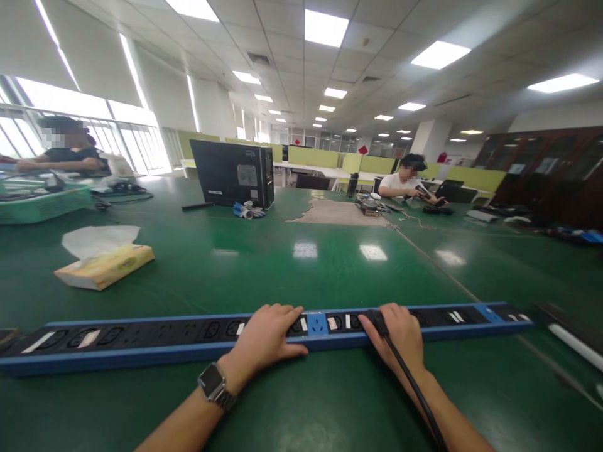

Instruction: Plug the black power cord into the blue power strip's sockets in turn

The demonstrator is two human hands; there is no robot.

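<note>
A long blue and black power strip point(155, 340) lies across the table in front of me, with rows of sockets and small white labels. My left hand point(268, 333) is wrapped over its middle, fingers across the top and thumb along the near side. To the right, my right hand point(400, 333) grips a black power plug point(377, 321) at the strip's sockets. Whether the plug sits fully in a socket I cannot tell, as the hand and plug cover that spot. From the plug a black cable point(414, 386) runs down along my right forearm.
A tissue pack point(106, 267) lies at left on the green table point(235, 263), near a green basket point(47, 204). Farther back stands a black computer case point(230, 172) beside blue-grey gloves point(249, 210). Two people sit at the far sides. A white bar point(577, 346) lies at right.
</note>
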